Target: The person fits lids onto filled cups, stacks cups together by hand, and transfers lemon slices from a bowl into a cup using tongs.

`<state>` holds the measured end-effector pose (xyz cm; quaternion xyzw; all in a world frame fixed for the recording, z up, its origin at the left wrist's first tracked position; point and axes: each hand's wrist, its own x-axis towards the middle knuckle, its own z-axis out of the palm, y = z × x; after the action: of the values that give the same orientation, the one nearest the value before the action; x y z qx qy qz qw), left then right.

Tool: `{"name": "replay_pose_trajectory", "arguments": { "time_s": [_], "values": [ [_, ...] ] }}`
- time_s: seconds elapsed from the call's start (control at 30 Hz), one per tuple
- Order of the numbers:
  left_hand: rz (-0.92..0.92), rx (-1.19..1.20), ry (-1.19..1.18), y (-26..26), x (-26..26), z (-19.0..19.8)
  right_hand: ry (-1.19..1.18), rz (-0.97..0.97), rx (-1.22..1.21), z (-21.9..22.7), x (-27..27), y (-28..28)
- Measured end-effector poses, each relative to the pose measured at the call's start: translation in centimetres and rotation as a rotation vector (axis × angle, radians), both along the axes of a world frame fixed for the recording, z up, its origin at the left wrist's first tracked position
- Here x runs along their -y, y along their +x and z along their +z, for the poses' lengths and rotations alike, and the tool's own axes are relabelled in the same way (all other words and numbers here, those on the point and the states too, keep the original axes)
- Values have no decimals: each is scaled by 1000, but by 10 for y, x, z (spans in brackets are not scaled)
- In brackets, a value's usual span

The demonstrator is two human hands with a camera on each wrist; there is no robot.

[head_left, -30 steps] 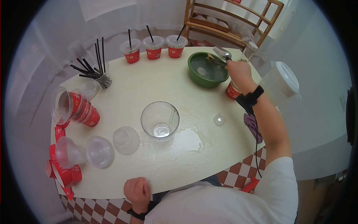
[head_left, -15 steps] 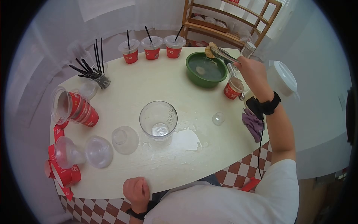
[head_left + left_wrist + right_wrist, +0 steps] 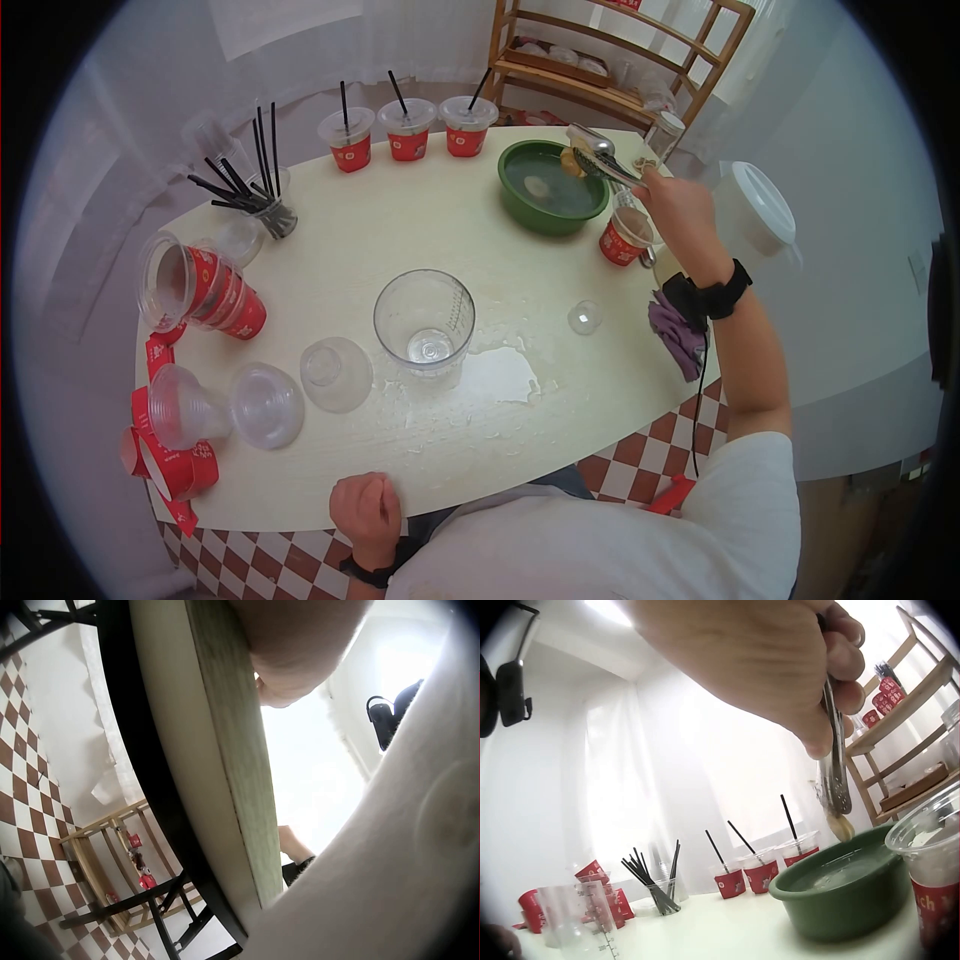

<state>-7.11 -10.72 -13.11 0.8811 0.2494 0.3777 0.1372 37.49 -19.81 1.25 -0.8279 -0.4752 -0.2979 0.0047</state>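
My right hand (image 3: 680, 215) grips metal tongs (image 3: 605, 166) over the right rim of a green basin (image 3: 552, 215) holding water and a pale round piece. In the right wrist view, the right hand (image 3: 780, 675) pinches the tongs (image 3: 834, 761), and a yellowish piece (image 3: 841, 827) hangs from their tips above the basin (image 3: 840, 900). A red-sleeved clear cup (image 3: 624, 240) stands just below the tongs. My left hand (image 3: 366, 508) rests at the table's front edge with fingers curled, holding nothing.
A clear measuring jug (image 3: 425, 320) stands mid-table beside a puddle (image 3: 495, 375). Clear domed lids and stacked red cups (image 3: 225, 295) are at the left. Three cups with straws (image 3: 408, 130) line the back. A purple cloth (image 3: 678, 335) and a lidded pitcher (image 3: 760, 210) are at the right.
The tongs swung out leftward over the basin with the yellowish piece, then shifted slightly right and lower. The right hand came down a little. The left hand stayed put.
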Motion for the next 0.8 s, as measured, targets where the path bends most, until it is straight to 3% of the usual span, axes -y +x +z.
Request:
{"name": "replay_pose_trajectory", "arguments": {
  "time_s": [0.13, 0.27, 0.43, 0.57, 0.63, 0.73, 0.8],
  "values": [
    [1, -7, 8, 0, 0, -1, 32, -157, -53, 13, 19, -11],
    [-7, -11, -3, -1, 0, 0, 141, -132, -59, 27, 56, -16],
    [-3, -3, -26, 2, 2, 3, -185, -268, -62, 23, 86, -30],
    [-21, -32, -36, -3, 0, -1, -34, -250, 48, 27, 72, -36],
    [0, -24, -26, -2, 1, -1, 20, -118, 81, 29, 52, -35],
    [8, -28, -21, -1, 1, 0, -57, 17, -9, 10, 16, -16],
    [12, -19, -21, -1, 0, 0, -111, -1, -62, 0, -10, -10]
  ]
}}
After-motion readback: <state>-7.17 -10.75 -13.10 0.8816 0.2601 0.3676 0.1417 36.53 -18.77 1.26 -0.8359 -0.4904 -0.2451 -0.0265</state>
